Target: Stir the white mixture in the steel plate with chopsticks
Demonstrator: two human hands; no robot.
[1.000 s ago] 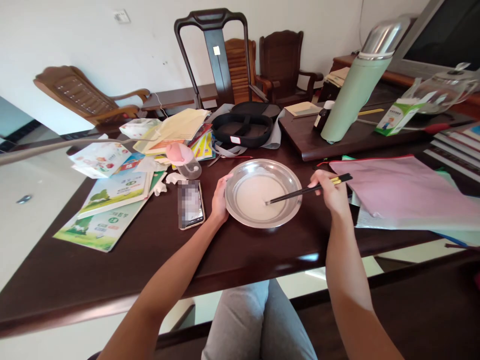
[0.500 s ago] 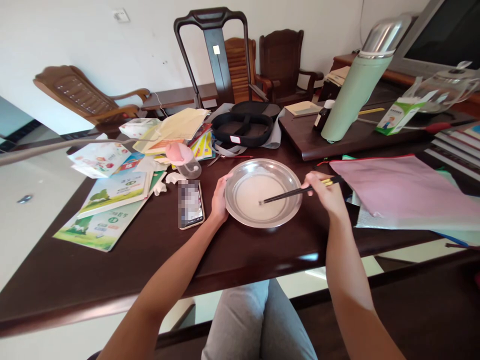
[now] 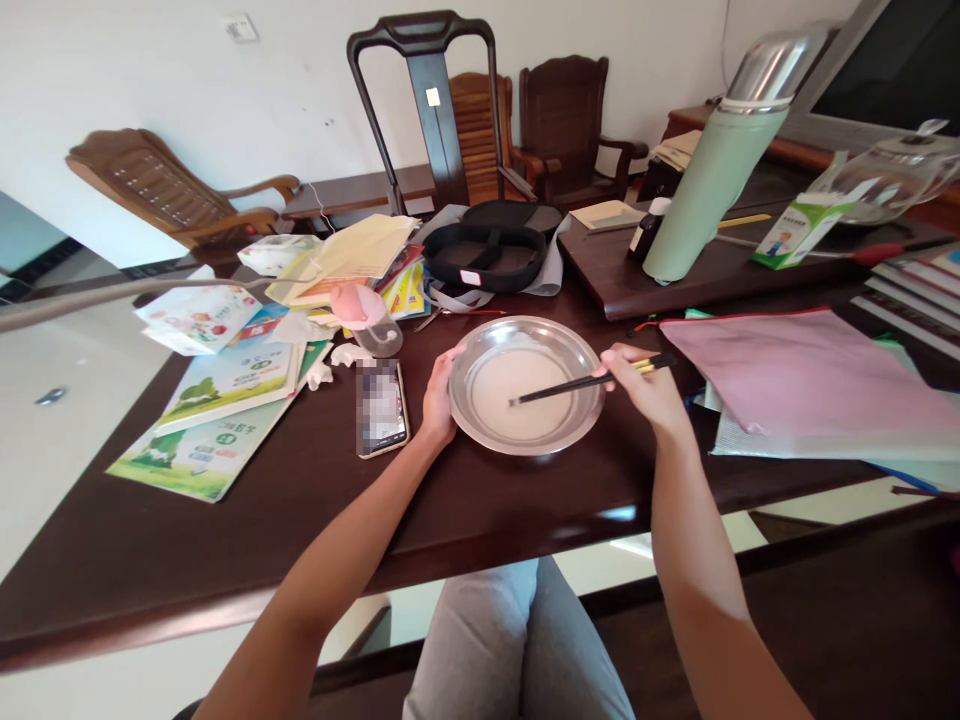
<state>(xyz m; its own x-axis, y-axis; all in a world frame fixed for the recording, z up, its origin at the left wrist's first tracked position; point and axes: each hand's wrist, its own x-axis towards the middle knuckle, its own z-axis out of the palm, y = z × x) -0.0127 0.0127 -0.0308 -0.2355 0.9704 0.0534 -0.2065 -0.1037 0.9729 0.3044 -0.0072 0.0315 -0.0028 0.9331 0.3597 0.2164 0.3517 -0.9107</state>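
A round metal basin (image 3: 527,441) stands on the dark table, with a whitish liquid (image 3: 495,385) covering its bottom. My left hand (image 3: 439,393) grips the basin's left rim, its fingers along the outer side. Black chopsticks (image 3: 562,386) with gold bands near the top are held in my right hand (image 3: 641,385), at the basin's right edge. They slant down to the left, and their tips dip into the liquid. Left of my left hand lies a phone (image 3: 403,412), its screen partly blurred out.
Behind the phone are crumpled tissues (image 3: 321,374) and a pink-lidded cup (image 3: 375,318). Books (image 3: 210,450) lie at the left. A black case (image 3: 484,258) sits behind the basin. To the right are a pink zip pouch (image 3: 810,370) and a tall green thermos (image 3: 712,180).
The chopstick tips have moved a little to the left in the liquid, and my right hand has shifted slightly left with them. My left hand and the basin stay in place.
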